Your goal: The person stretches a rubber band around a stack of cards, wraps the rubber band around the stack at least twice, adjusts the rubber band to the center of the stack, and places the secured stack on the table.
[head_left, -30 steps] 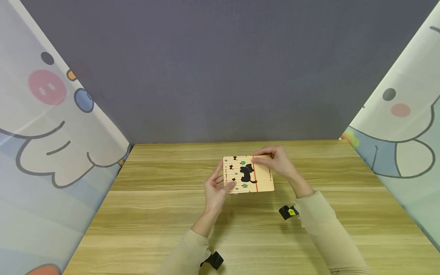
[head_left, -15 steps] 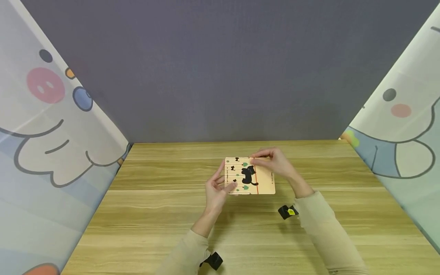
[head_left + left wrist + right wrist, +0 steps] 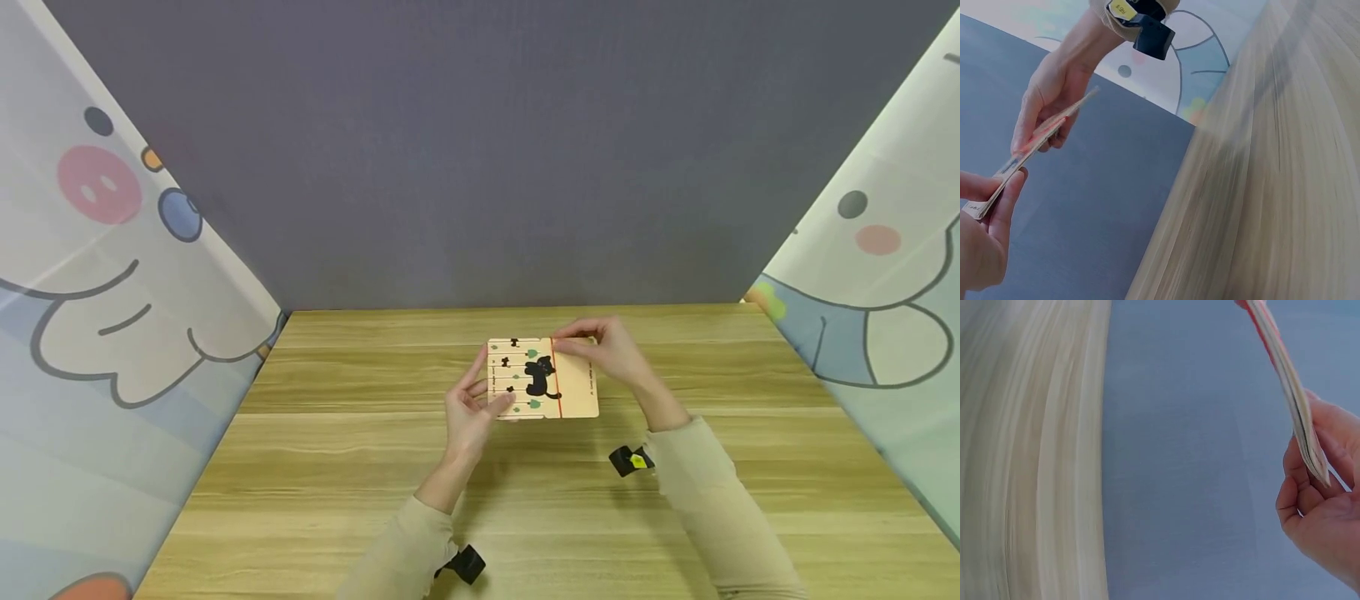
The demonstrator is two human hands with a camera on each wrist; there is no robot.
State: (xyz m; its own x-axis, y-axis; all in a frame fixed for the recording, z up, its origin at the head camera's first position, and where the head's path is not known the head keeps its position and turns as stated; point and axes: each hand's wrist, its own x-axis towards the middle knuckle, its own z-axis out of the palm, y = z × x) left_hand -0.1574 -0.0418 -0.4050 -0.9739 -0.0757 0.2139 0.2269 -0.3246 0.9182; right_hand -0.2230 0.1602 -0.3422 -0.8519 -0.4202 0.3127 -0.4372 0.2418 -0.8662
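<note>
A cream notebook [image 3: 577, 392] with a black cat print and a red elastic band [image 3: 557, 387] round its cover is held up above the wooden table. My left hand [image 3: 468, 417] grips its left end, thumb on the front cover and the other fingers behind. At the upper edge, my right hand [image 3: 611, 350] pinches with thumb and forefinger right where the red band crosses. Seen edge-on in the right wrist view, the notebook [image 3: 1291, 387] is closed, its pages stacked between the covers. The left wrist view shows the right hand [image 3: 1054, 94] at the far end of the notebook [image 3: 1038, 137].
The wooden table [image 3: 337, 467] reaches back to a dark grey panel [image 3: 480, 167]. Cartoon-printed curtains [image 3: 135, 333] stand on both sides. Black wrist-worn devices [image 3: 468, 565] sit at the cuffs of both beige sleeves [image 3: 720, 508].
The notebook dips slightly, then comes back up, with both hands moving along. The right fingertips stay by the red band throughout.
</note>
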